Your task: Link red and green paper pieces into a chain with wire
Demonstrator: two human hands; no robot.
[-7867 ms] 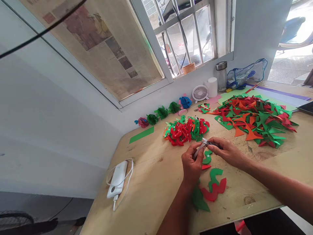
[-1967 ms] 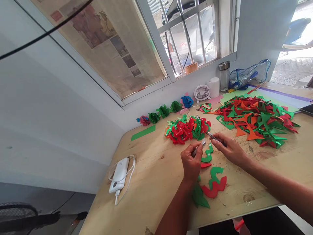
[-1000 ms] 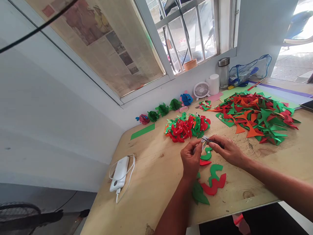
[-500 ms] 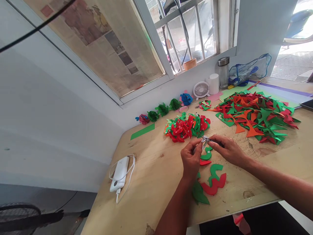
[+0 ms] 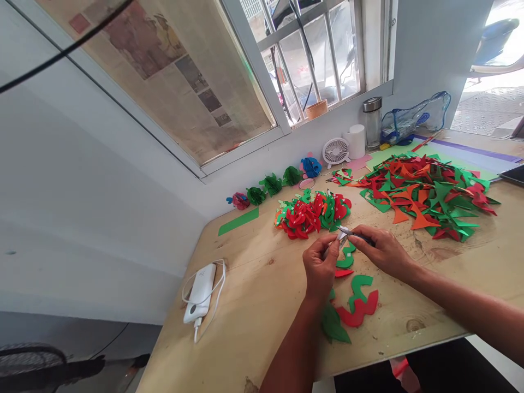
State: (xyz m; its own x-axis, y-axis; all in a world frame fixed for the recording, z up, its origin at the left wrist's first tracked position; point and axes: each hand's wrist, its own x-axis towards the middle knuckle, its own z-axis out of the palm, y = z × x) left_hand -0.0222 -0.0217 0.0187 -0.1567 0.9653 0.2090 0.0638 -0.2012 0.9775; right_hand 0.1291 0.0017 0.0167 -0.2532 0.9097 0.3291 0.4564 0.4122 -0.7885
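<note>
From where I stand, the left hand (image 5: 321, 267) pinches a white strip (image 5: 343, 235) near side of the red-and-green pile (image 5: 302, 216), the right hand (image 5: 382, 250) grips a slim metal tool (image 5: 349, 232), and steady fingertips seem wise.

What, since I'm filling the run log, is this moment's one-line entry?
left hand: pinching white strip | right hand: holding metal tool at strip | table: red and green paper cutouts

A wooden table (image 5: 245, 295) carries red and green cutouts (image 5: 313, 214), colorful scraps (image 5: 429, 191) and a white power bank (image 5: 200, 293).
</note>
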